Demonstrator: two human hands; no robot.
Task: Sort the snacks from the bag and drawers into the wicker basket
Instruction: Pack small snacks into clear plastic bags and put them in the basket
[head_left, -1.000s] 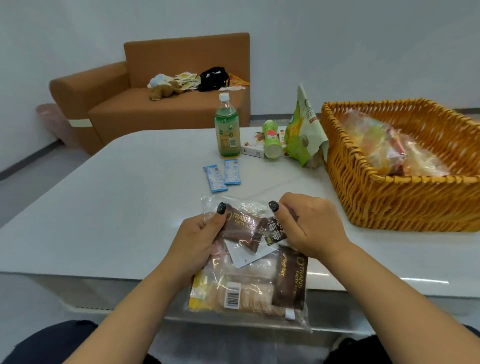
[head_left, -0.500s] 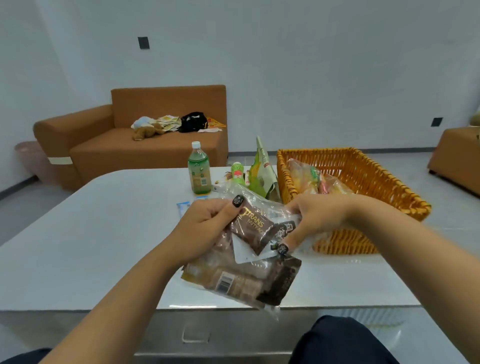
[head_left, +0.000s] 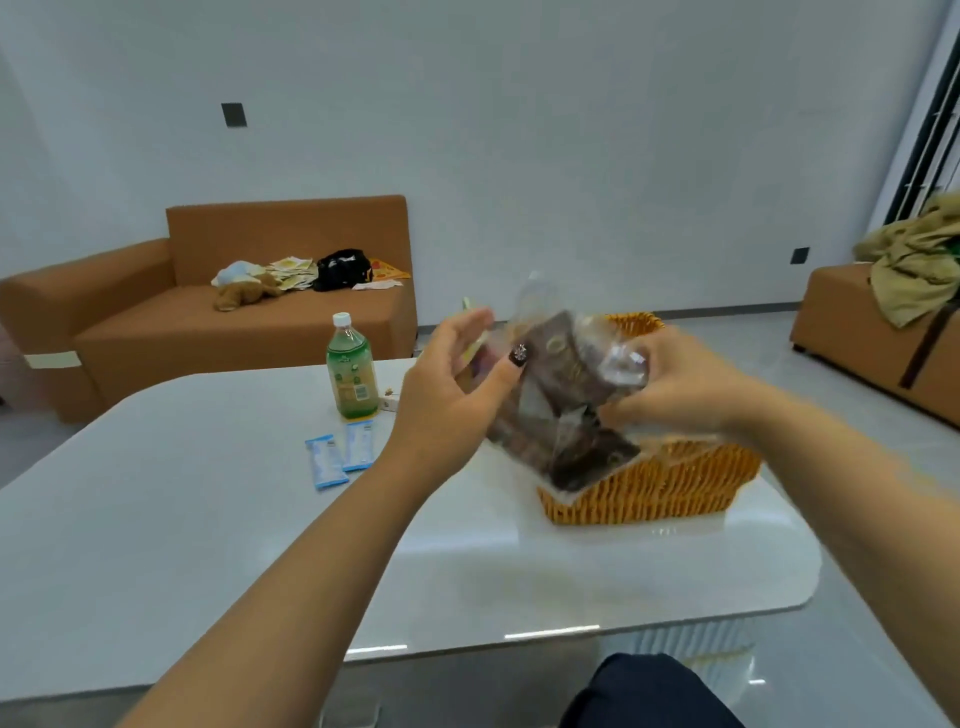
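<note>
I have the clear bag of brown snack packets (head_left: 558, 395) up in the air, over the near left corner of the wicker basket (head_left: 675, 480), which sits on the right part of the tabletop (head_left: 182, 519). My right hand (head_left: 670, 387) grips the bag's upper right side, fingers curled round the crinkled plastic. My left hand (head_left: 447, 395) is on its left edge: the thumb presses against the film, while the other fingers (head_left: 467, 325) stand loose and spread behind it, so I judge that hand only steadies the bag and is no real grip. The picture is blurred here, so I cannot say exactly how much of the bag each hand touches.

To do this step well, I would carry the bag further right and far, until it hangs over the basket's middle, then lower it flat and let go only when its bottom rests inside. The plastic is slippery and the packets inside are loose, so I would keep my right hand clenched on it until it lands, and keep the open end up so nothing spills. The bag's low corner hangs close to the basket's near rim; I should lift it clear so that it does not catch.

Left of the basket, a green bottle (head_left: 351, 371) stands, and two blue sachets (head_left: 340, 460) lie nearer; I would leave them alone for now.
</note>
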